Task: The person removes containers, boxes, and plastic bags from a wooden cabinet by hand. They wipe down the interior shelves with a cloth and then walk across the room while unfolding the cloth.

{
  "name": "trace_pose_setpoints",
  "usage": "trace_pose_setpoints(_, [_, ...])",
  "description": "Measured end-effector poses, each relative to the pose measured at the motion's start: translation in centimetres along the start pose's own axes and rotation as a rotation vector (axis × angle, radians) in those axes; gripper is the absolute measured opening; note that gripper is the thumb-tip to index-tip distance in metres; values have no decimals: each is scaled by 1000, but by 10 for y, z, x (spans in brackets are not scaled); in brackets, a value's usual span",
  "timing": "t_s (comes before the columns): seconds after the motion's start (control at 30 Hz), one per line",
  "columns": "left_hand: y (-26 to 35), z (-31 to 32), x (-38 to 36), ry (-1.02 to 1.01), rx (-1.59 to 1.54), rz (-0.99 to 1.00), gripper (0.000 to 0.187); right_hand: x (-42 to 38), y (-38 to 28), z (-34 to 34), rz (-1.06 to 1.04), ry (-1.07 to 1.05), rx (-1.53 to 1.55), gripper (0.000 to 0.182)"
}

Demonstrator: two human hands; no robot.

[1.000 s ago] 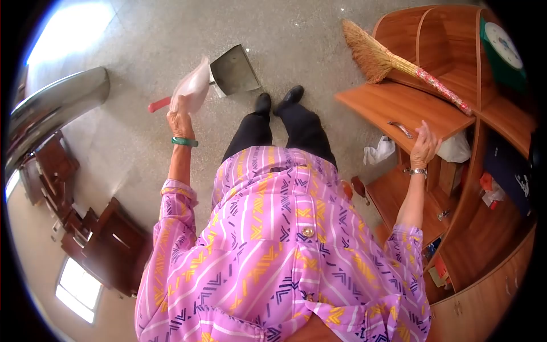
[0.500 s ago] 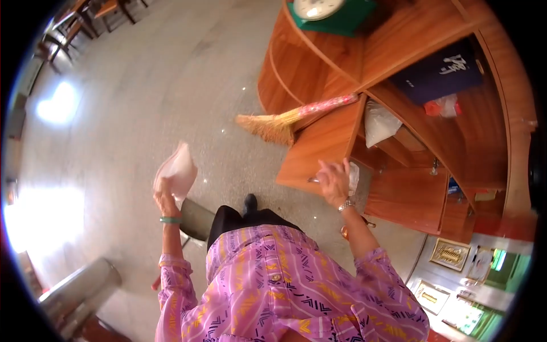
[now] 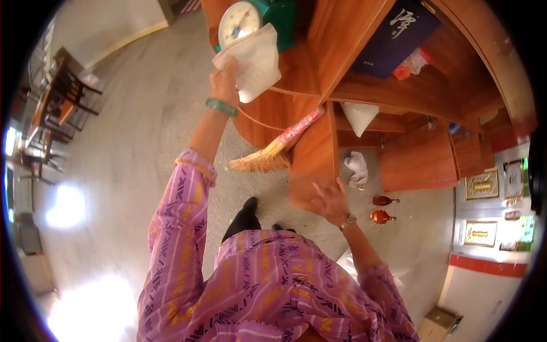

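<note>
My left hand [image 3: 224, 78] grips a white cloth or bag [image 3: 255, 64] in front of the green scale [image 3: 278, 21], just below its round dial [image 3: 240, 24]. My right hand [image 3: 331, 200] has its fingers spread and holds nothing, beside the lower edge of an open wooden cabinet door [image 3: 313, 159]. A straw broom [image 3: 276, 149] with a pink handle leans against that door. Inside the cabinet, a white bag [image 3: 360, 115] hangs over a shelf edge.
A dark blue box [image 3: 393, 40] and a red and white packet [image 3: 411, 64] are on the upper shelf. A crumpled white bag [image 3: 356, 170] and two amber bottles [image 3: 382, 216] are on the floor. Chairs [image 3: 69, 88] stand at the far left.
My left hand has gone up and to the right with the white item, from over the floor to the scale. My view has shifted, and the right hand stays near the door.
</note>
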State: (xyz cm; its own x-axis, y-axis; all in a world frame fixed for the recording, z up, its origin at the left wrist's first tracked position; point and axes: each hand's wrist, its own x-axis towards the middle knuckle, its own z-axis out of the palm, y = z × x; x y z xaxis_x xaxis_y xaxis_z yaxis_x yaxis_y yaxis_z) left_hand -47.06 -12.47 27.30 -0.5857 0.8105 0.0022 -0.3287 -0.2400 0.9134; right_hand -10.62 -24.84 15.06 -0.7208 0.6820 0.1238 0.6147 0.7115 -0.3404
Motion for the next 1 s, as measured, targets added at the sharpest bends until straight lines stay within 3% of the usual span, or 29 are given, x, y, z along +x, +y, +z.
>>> trace_pose_setpoints(0.17, [-30,38,87,-16,54,-186,44,1,1,10,69,58,-8,52])
trace_pose_setpoints(0.23, [-41,47,99,-118,44,-257,49,4,-2,10,92,89,-49,52])
trace_pose_setpoints(0.3, [-57,56,116,-29,286,-289,47,6,-10,5,197,52,1,51])
trace_pose_setpoints(0.37, [-107,31,171,-217,652,8,35,10,-14,2,286,17,54,50])
trace_pose_setpoints(0.43, [-92,34,173,-150,165,-351,38,11,-16,3,299,95,81,49])
trace_pose_setpoints(0.5, [-82,38,167,-168,198,-450,42,11,-15,5,330,100,144,49])
trace_pose_setpoints(0.57, [-57,64,122,45,374,-179,30,11,-13,5,355,107,208,49])
trace_pose_setpoints(0.6, [-65,53,132,37,392,-185,30,11,-14,7,312,209,212,48])
trace_pose_setpoints(0.63, [-79,30,158,-175,1100,455,29,9,-17,7,276,311,216,46])
trace_pose_setpoints(0.67, [-89,15,173,-224,1338,734,28,8,-23,4,304,316,233,46])
trace_pose_setpoints(0.77, [-112,-29,227,-416,1726,948,28,-9,-63,-13,440,414,382,43])
trace_pose_setpoints(0.8, [-119,-64,254,-524,1225,655,34,-20,-78,-14,471,501,567,39])
trace_pose_setpoints(0.83, [-108,-54,210,-487,1052,348,40,-34,-87,-10,502,611,737,36])
trace_pose_setpoints(0.9, [-79,-27,111,-220,600,-175,55,-77,-100,6,810,693,907,31])
trace_pose_setpoints(0.93, [-90,-43,111,-177,567,-198,43,-100,-96,23,906,778,878,29])
trace_pose_setpoints(1.0, [-110,-65,68,-145,560,-356,43,-151,-95,64,1241,1035,1121,41])
